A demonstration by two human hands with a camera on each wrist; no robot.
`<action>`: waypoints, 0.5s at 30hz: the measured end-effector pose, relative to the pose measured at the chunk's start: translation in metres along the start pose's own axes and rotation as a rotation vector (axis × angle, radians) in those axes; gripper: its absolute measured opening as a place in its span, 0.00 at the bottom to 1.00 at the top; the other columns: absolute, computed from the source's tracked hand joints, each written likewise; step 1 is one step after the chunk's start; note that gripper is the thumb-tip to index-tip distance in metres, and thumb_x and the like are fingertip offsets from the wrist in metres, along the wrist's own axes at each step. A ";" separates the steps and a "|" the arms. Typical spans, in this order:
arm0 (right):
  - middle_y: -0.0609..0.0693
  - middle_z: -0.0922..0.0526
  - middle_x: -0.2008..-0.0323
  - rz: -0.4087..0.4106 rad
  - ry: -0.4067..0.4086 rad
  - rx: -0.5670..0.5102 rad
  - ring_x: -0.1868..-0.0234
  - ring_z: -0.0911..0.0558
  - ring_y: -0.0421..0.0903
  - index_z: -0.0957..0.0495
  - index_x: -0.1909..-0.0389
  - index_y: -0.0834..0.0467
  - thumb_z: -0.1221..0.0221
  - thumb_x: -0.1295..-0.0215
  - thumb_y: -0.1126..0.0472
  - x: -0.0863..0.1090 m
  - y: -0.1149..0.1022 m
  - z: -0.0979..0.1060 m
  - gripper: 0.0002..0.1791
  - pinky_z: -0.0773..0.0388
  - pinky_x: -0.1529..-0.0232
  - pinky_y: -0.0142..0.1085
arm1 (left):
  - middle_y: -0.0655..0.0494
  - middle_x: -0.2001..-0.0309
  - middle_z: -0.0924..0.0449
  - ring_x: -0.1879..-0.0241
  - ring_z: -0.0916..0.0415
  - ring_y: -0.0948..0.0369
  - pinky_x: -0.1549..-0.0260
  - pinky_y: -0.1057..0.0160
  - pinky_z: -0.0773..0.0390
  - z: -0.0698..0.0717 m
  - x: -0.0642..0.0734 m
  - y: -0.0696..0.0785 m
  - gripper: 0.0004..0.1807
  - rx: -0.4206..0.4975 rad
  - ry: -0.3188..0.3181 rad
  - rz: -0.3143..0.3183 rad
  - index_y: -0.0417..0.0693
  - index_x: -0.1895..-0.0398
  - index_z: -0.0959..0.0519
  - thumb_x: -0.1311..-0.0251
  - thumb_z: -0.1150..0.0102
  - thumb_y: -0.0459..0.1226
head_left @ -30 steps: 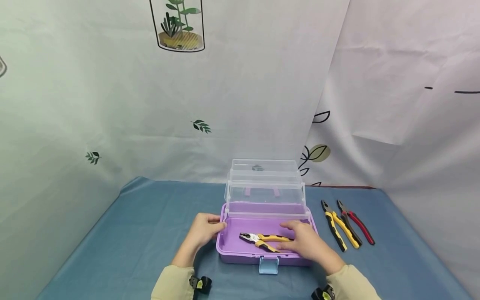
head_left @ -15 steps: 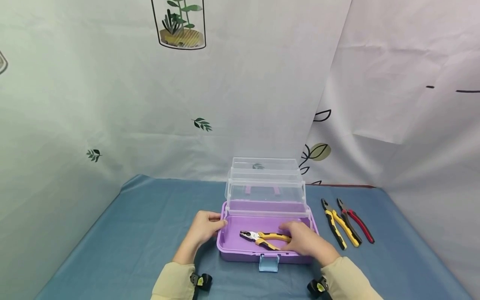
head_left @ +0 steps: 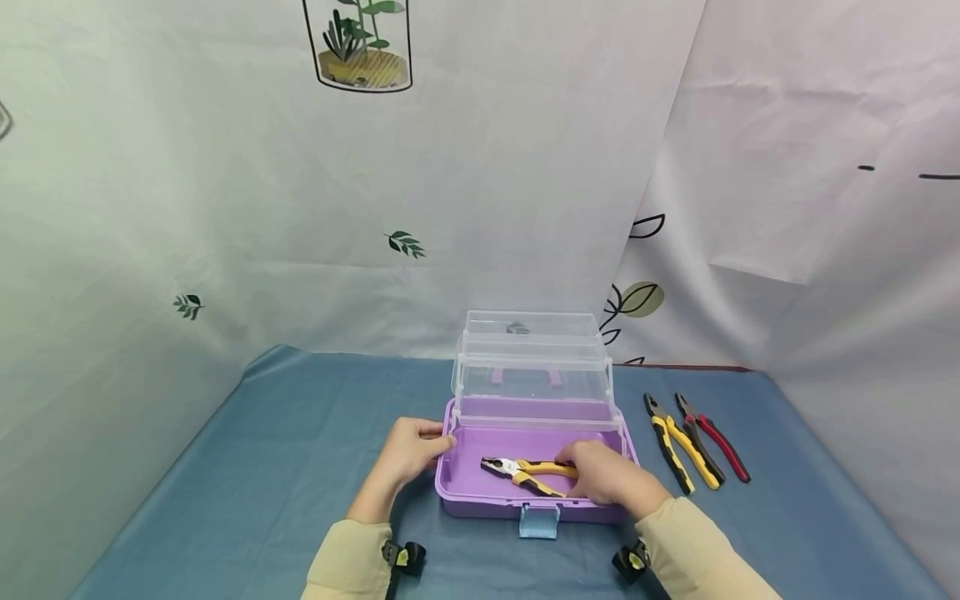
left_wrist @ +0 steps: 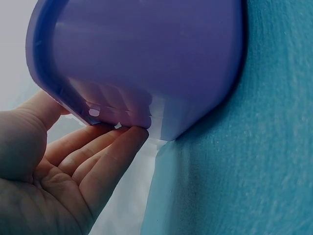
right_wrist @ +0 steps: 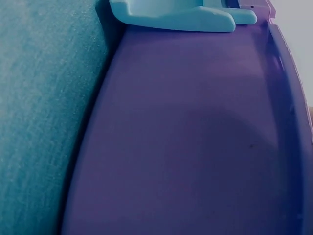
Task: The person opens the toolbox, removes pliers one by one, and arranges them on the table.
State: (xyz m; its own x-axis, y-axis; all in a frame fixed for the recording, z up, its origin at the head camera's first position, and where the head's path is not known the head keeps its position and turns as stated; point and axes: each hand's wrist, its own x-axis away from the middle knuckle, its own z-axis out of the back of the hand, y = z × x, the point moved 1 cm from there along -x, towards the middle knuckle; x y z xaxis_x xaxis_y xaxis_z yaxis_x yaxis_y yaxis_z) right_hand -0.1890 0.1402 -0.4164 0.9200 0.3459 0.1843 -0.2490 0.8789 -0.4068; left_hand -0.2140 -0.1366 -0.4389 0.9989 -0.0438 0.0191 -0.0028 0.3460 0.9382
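A purple toolbox (head_left: 487, 507) with its clear lid (head_left: 534, 342) raised stands in the middle of the table. My left hand (head_left: 407, 454) holds its left end, thumb over the rim and fingers against the outer wall; the left wrist view shows this hand (left_wrist: 63, 171) below the purple wall (left_wrist: 146, 54). Inside the box lie combination pliers (head_left: 525, 475) with yellow and black handles, jaws pointing left. My right hand (head_left: 603, 479) reaches over the front rim and pinches the handle ends, which it partly hides. The right wrist view shows mostly the front wall (right_wrist: 186, 137).
A light blue latch (head_left: 538, 522) hangs down on the box front. Right of the box lie yellow-black pliers (head_left: 678, 446) and red-black pliers (head_left: 712, 437), close together with handles overlapping. Blue cloth (head_left: 225, 500) covers the table, and a pale printed curtain (head_left: 300, 208) hangs behind.
My right hand has shifted slightly left and closed its fingers over the pliers' handle ends. The left hand keeps its hold on the box. The head view has tilted slightly.
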 end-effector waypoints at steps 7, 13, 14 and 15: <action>0.54 0.17 0.56 -0.029 0.047 0.010 0.60 0.22 0.46 0.20 0.51 0.62 0.30 0.51 0.64 0.001 0.000 -0.001 0.23 0.23 0.48 0.53 | 0.38 0.64 0.15 0.75 0.17 0.57 0.76 0.60 0.17 0.000 -0.001 0.001 0.16 0.009 0.009 0.018 0.30 0.57 0.18 0.50 0.35 0.30; 0.50 0.20 0.67 -0.026 0.040 0.052 0.68 0.26 0.45 0.19 0.56 0.62 0.29 0.52 0.64 0.000 0.002 0.000 0.20 0.21 0.59 0.44 | 0.38 0.65 0.15 0.75 0.17 0.57 0.75 0.57 0.16 -0.001 -0.001 0.001 0.16 0.006 0.003 0.018 0.30 0.57 0.18 0.50 0.35 0.30; 0.49 0.22 0.69 -0.025 0.038 0.056 0.69 0.27 0.44 0.19 0.57 0.62 0.29 0.53 0.64 -0.001 0.002 0.000 0.19 0.22 0.62 0.43 | 0.38 0.64 0.15 0.74 0.17 0.57 0.74 0.56 0.16 -0.001 -0.001 0.001 0.16 0.008 0.002 0.018 0.30 0.57 0.18 0.50 0.35 0.30; 0.49 0.24 0.70 -0.024 0.035 0.059 0.70 0.28 0.44 0.19 0.59 0.61 0.29 0.53 0.64 -0.001 0.002 0.000 0.18 0.24 0.64 0.41 | 0.38 0.64 0.15 0.74 0.17 0.57 0.74 0.56 0.16 -0.001 0.000 0.001 0.16 0.009 0.002 0.019 0.30 0.57 0.18 0.50 0.35 0.30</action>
State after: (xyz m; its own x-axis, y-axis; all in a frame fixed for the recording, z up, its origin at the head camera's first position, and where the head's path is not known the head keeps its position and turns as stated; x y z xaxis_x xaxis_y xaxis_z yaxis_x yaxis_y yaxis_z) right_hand -0.1907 0.1420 -0.4174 0.9358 0.3132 0.1616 -0.2426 0.9051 -0.3493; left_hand -0.2144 -0.1353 -0.4387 0.9987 -0.0356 0.0359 -0.0217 0.3385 0.9407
